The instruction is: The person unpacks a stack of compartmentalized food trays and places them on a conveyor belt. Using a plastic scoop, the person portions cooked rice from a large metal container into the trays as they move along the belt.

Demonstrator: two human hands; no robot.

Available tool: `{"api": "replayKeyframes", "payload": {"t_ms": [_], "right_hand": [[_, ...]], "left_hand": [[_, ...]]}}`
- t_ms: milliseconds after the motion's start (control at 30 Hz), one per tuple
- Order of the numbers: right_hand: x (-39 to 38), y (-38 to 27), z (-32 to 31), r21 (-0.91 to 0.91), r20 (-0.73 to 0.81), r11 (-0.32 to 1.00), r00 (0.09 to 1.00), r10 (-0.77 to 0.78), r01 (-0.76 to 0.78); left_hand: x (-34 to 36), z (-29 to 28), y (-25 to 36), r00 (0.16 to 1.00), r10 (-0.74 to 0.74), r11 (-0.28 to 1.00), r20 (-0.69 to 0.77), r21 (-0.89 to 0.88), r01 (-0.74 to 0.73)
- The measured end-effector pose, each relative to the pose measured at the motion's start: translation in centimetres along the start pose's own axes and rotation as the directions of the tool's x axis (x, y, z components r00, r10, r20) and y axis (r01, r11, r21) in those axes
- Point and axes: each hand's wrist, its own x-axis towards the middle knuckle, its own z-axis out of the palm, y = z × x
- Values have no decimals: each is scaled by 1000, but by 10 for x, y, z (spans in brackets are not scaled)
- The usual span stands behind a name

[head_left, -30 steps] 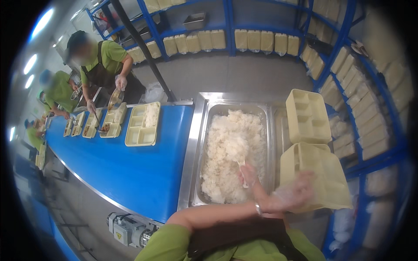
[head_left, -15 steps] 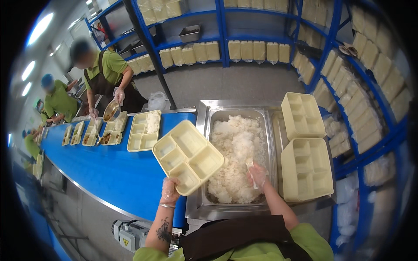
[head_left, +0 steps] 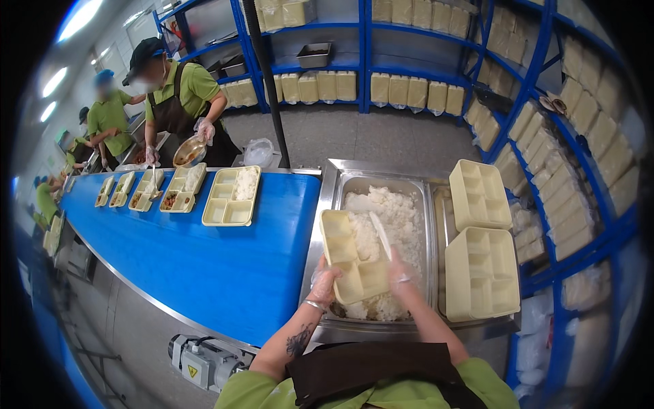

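Note:
My left hand (head_left: pixel 323 283), in a clear glove, grips the edge of a cream compartment tray (head_left: pixel 338 238) tilted over the steel pan (head_left: pixel 428 225) of cooked white rice (head_left: pixel 392 203). My right hand (head_left: pixel 402 273), somewhat blurred, is closed around a white rice paddle (head_left: pixel 380 230). The paddle lies across the tray's right side, its blade pointing up and away. White rice shows beside the blade; whether it lies in a compartment or in the pan behind, I cannot tell.
Two stacks of cream trays (head_left: pixel 481 198) (head_left: pixel 482 273) stand right of the pan. On the left, a blue conveyor belt (head_left: pixel 266 273) carries a tray with rice (head_left: pixel 231 198) and several filled trays. Across it a co-worker (head_left: pixel 180 102) holds a steel bowl (head_left: pixel 190 152). Blue shelving (head_left: pixel 364 61) stands behind.
My left hand has brought the tray rightward from the belt's end to over the rice pan. My right hand has lifted the paddle from the rice to the tray. The co-worker's bowl is tilted differently.

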Motion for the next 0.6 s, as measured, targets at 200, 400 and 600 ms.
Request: {"api": "replayKeyframes", "payload": {"t_ms": [200,400,600], "right_hand": [[-12,10,-26,895,235,418,962,-143,-157],[-25,24,-10,782,413,557,902,-128,-279],[-18,33,-31,873,319,411,945,-75,-262]], "left_hand": [[-10,-30,1,998,17,993,59,113,-24],[-17,-37,-1,998,-7,993,58,-116,14],[-27,-47,12,982,-127,967,138,-205,154]]}}
